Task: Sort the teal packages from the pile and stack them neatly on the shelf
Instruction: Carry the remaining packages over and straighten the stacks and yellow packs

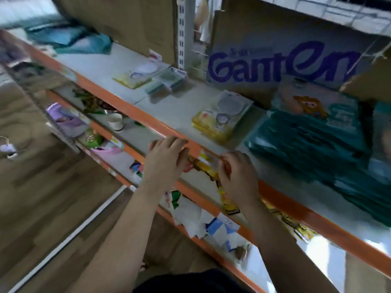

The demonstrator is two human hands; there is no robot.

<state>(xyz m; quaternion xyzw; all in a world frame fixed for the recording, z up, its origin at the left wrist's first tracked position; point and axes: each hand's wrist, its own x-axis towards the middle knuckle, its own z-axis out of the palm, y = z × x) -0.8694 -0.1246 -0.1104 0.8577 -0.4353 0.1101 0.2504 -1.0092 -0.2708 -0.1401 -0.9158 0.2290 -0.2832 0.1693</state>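
**A:** Looking down past a wood-look floor [42, 187] on the far left to a rack with a grey shelf [101, 66] up top, orange front edges all the way down. Spotted anything teal?

**B:** Yep. Blurry teal heap [69, 41] at the far left end of that shelf. Going right: flat yellow-and-white packs [135, 78], small greenish packs [169, 80] just beside, 1 more yellow pack [222, 121] nearer the front, then a cardboard box [281, 64] printed "Ganten" at the back. Far right, a big stack of teal packages [313, 144] lying flat on the same shelf, in front of the box.

**A:** And the hands?

**B:** Left hand [167, 159] laid over the orange edge [131, 111], fingers fairly straight, gripping nothing. Right hand [237, 174] just to its right at the same edge, fingers curled, too smeared to tell whether pinching anything. Yellow strip wrapper [227, 200] running below between the 2. Not touching the teal packages, just near their front corner on the right side.
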